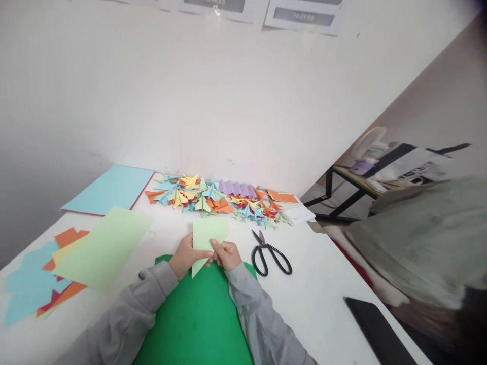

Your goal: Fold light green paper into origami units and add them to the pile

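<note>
Between my two hands is a pale green sheet of paper (205,230), held upright with its near corner running down to a point. My left hand (185,256) grips its left edge, thumb laid across the front. On the right side, my right hand (227,253) pinches the paper, its thumb on the front face. Both hands are closed, and some fingers are hidden behind the sheet. Under them lies a green mat or cloth (192,314). Black-handled scissors (264,248) rest slightly open to the right of my right hand, apart from it.
Many small folded paper planes (209,195) line the wall side of the white table (312,284). Leftward lie a blue sheet stack (110,187), a large light green sheet (104,248) and coloured scraps (32,276). A black flat object (375,324) sits near the right edge; a person's sleeve (422,233) is beyond.
</note>
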Demonstrator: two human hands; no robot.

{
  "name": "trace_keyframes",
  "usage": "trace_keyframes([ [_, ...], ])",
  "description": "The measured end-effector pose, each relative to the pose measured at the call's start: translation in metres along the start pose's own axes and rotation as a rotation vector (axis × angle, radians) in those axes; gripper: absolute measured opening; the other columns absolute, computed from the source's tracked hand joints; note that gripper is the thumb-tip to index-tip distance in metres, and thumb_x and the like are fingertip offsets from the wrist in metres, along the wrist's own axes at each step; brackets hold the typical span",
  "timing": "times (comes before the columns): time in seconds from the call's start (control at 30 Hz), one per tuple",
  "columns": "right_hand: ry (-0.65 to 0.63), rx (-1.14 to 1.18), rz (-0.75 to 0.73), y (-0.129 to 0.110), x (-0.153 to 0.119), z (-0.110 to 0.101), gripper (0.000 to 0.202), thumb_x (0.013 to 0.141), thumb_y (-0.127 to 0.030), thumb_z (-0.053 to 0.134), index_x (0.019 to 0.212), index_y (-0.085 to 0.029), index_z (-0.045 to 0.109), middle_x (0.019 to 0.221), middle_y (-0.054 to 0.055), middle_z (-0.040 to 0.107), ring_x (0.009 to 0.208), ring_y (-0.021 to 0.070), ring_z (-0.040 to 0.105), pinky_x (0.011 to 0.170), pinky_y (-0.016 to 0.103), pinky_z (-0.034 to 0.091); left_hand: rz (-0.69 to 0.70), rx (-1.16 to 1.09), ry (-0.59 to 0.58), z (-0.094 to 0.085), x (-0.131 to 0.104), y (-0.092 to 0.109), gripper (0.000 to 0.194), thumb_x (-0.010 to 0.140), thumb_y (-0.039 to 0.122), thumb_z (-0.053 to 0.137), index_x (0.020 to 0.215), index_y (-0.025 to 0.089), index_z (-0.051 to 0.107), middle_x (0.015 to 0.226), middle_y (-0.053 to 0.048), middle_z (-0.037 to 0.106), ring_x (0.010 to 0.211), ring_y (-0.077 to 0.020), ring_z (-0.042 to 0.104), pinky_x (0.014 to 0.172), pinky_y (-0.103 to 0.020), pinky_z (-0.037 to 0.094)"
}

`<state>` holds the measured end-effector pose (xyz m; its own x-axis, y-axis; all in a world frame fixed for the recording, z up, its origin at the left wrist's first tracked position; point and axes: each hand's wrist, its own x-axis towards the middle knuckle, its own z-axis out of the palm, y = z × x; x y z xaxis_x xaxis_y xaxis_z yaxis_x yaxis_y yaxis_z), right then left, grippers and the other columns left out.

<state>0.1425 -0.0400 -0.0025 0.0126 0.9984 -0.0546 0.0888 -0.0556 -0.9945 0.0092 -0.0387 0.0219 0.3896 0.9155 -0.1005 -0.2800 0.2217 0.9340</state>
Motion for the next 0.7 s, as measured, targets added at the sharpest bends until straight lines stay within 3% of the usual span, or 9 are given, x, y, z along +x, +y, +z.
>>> trace_keyframes([
  [0.3,0.043,-0.03,-0.031,0.0012,-0.0014,0.0013,0.052,0.061,-0.06,0.053,0.033,-0.017,0.047,0.023,-0.005,0.038,0.023,0.0041,0.03,0.029,0.019,0.02,-0.016,0.097,0.027,-0.0013,-0.0003,-0.001,0.047,0.051,0.026,0.072,0.089,0.012,0.049,0.06,-0.002,0.061,0.049,-0.0144,0.055,0.042,-0.026,0.045],
  [0.5,0.11,0.055,0.028,-0.0045,0.0002,-0.0051,0.048,0.06,-0.056,0.057,0.033,-0.016,0.051,0.023,-0.003,0.039,0.023,0.0046,0.03,0.029,0.019,0.021,-0.036,0.076,0.008,-0.0029,-0.0001,0.0009,0.047,0.049,0.023,0.074,0.088,0.012,0.051,0.057,-0.001,0.06,0.046,-0.0134,0.054,0.043,-0.026,0.046],
  [0.7,0.097,0.139,0.067,-0.0052,0.0001,-0.006,0.046,0.058,-0.054,0.06,0.033,-0.015,0.053,0.023,-0.002,0.041,0.023,0.0051,0.031,0.029,0.02,0.02,-0.071,0.079,-0.004,-0.0041,-0.0004,0.0019,0.045,0.047,0.023,0.074,0.085,0.011,0.052,0.056,-0.001,0.06,0.045,-0.0133,0.054,0.043,-0.026,0.046],
])
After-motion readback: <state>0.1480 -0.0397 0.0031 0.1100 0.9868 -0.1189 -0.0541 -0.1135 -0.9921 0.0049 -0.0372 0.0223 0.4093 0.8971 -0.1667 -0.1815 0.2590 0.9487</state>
